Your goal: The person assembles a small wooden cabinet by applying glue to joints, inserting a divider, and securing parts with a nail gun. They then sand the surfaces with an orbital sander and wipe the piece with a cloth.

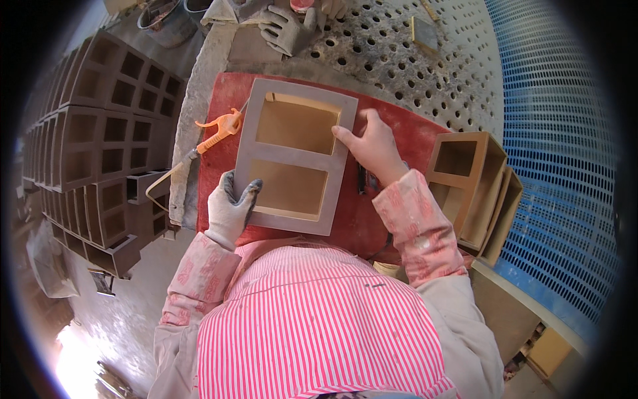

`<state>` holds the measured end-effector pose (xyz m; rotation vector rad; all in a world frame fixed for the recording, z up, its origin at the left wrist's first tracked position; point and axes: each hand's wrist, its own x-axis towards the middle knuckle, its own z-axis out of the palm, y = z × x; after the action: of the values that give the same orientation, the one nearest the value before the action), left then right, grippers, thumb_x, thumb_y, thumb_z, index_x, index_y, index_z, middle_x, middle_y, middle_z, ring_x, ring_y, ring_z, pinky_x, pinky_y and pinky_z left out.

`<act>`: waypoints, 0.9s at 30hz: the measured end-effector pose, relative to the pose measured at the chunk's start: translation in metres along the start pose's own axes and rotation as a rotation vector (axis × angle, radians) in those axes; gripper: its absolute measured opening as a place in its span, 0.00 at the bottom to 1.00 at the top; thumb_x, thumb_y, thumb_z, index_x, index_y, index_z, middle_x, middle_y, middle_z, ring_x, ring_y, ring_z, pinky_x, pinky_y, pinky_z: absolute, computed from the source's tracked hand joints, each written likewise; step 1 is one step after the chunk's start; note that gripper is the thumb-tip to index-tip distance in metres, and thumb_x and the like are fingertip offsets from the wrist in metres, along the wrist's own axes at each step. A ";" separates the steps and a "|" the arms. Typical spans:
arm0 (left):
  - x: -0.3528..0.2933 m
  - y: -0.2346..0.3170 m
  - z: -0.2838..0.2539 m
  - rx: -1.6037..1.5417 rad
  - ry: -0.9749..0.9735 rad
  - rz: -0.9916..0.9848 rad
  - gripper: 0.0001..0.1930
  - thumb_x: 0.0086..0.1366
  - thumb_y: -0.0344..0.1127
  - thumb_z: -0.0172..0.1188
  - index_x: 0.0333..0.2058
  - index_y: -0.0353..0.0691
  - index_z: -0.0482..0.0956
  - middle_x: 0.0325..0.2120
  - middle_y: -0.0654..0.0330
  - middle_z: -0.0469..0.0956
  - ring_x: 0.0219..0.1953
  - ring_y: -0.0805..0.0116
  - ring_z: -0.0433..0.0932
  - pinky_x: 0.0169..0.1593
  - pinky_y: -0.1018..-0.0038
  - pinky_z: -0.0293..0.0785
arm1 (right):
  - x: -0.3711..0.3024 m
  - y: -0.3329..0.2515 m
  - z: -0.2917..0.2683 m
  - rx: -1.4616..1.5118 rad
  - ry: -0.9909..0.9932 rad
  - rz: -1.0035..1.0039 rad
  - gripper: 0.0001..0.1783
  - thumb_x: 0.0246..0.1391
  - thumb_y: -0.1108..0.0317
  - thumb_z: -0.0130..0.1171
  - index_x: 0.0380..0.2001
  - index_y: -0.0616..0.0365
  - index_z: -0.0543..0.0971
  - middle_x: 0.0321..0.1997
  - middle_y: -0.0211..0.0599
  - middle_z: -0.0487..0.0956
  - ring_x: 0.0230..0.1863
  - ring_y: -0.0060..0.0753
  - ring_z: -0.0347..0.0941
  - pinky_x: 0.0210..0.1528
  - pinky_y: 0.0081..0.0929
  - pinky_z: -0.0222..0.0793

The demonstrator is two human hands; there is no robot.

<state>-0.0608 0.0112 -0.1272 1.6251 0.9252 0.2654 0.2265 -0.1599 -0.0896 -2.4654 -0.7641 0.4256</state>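
Observation:
On a red work surface (218, 90) lies a brown box (292, 157) with a greyish front face and two rectangular openings, one above the other, tilted slightly clockwise. My left hand (230, 207), in a white glove with dark fingertips, grips its lower left edge, thumb over the front. At the upper right edge my bare right hand (373, 147) presses its thumb on the front; its other fingers curl behind the rim, partly hidden. Beside the box's left edge is an orange air blow gun (221, 128) with a pale hose.
Many similar boxes (100, 136) are stacked at the left. Several more brown boxes (473, 179) stand at the right, beside a blue slotted panel (558, 133). Beyond the red surface, grey work gloves (287, 32) and a small block (424, 34) lie on or beside a perforated metal top (458, 80).

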 end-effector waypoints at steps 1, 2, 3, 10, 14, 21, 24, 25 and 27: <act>0.000 0.000 0.000 0.005 0.000 0.006 0.20 0.70 0.36 0.74 0.53 0.29 0.80 0.42 0.55 0.89 0.43 0.75 0.84 0.51 0.74 0.81 | 0.008 0.000 0.000 0.174 -0.044 0.047 0.44 0.54 0.47 0.75 0.63 0.69 0.73 0.57 0.67 0.83 0.61 0.67 0.79 0.63 0.53 0.75; 0.000 0.001 0.000 -0.010 -0.003 0.015 0.20 0.70 0.37 0.73 0.53 0.30 0.80 0.41 0.55 0.89 0.42 0.75 0.84 0.51 0.74 0.81 | 0.015 0.001 0.001 0.138 0.000 0.000 0.44 0.54 0.47 0.75 0.64 0.67 0.73 0.57 0.66 0.82 0.61 0.65 0.79 0.63 0.52 0.75; 0.000 0.001 0.000 0.010 0.002 0.013 0.20 0.70 0.37 0.73 0.53 0.30 0.80 0.41 0.55 0.89 0.42 0.74 0.84 0.50 0.73 0.81 | 0.022 0.001 0.003 0.101 0.042 -0.046 0.44 0.54 0.48 0.75 0.65 0.65 0.72 0.56 0.65 0.82 0.61 0.64 0.79 0.62 0.51 0.76; 0.001 0.001 0.000 0.045 0.009 0.031 0.21 0.70 0.39 0.73 0.54 0.30 0.80 0.41 0.50 0.89 0.42 0.70 0.87 0.50 0.71 0.82 | 0.058 -0.001 -0.005 0.017 0.061 -0.361 0.22 0.53 0.53 0.77 0.41 0.60 0.87 0.44 0.46 0.83 0.47 0.51 0.82 0.50 0.44 0.78; 0.001 0.001 -0.001 0.022 -0.009 -0.039 0.22 0.70 0.40 0.73 0.54 0.30 0.80 0.41 0.50 0.89 0.42 0.70 0.88 0.50 0.71 0.82 | 0.071 -0.013 -0.006 -0.101 -0.023 -0.344 0.24 0.51 0.49 0.78 0.35 0.60 0.84 0.38 0.47 0.83 0.43 0.52 0.82 0.47 0.45 0.77; 0.000 0.001 0.002 -0.016 0.006 -0.041 0.22 0.70 0.39 0.73 0.54 0.30 0.80 0.41 0.53 0.89 0.42 0.73 0.86 0.50 0.71 0.82 | 0.081 -0.015 -0.012 -0.054 -0.114 -0.339 0.25 0.50 0.48 0.78 0.33 0.60 0.82 0.33 0.45 0.82 0.38 0.53 0.80 0.42 0.45 0.74; -0.001 0.001 0.001 -0.003 0.002 -0.066 0.22 0.70 0.39 0.74 0.54 0.30 0.80 0.42 0.53 0.89 0.42 0.73 0.85 0.50 0.72 0.82 | 0.082 -0.006 -0.013 0.029 -0.137 -0.366 0.24 0.51 0.49 0.78 0.33 0.60 0.83 0.34 0.45 0.82 0.38 0.52 0.80 0.43 0.44 0.75; -0.001 0.002 0.001 -0.001 -0.001 -0.075 0.22 0.70 0.39 0.74 0.54 0.30 0.80 0.42 0.53 0.89 0.42 0.73 0.85 0.50 0.72 0.82 | 0.081 -0.004 -0.013 0.046 -0.128 -0.388 0.23 0.52 0.51 0.78 0.34 0.60 0.83 0.34 0.45 0.82 0.39 0.51 0.80 0.43 0.44 0.75; -0.001 0.003 0.000 -0.013 -0.015 -0.085 0.22 0.70 0.38 0.73 0.55 0.31 0.79 0.42 0.56 0.88 0.41 0.76 0.83 0.48 0.74 0.81 | 0.079 0.001 -0.013 0.066 -0.120 -0.411 0.21 0.53 0.53 0.77 0.34 0.59 0.84 0.35 0.44 0.82 0.39 0.51 0.80 0.44 0.44 0.75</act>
<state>-0.0600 0.0104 -0.1246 1.5695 0.9770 0.2002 0.2952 -0.1181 -0.0905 -2.1606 -1.2524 0.4347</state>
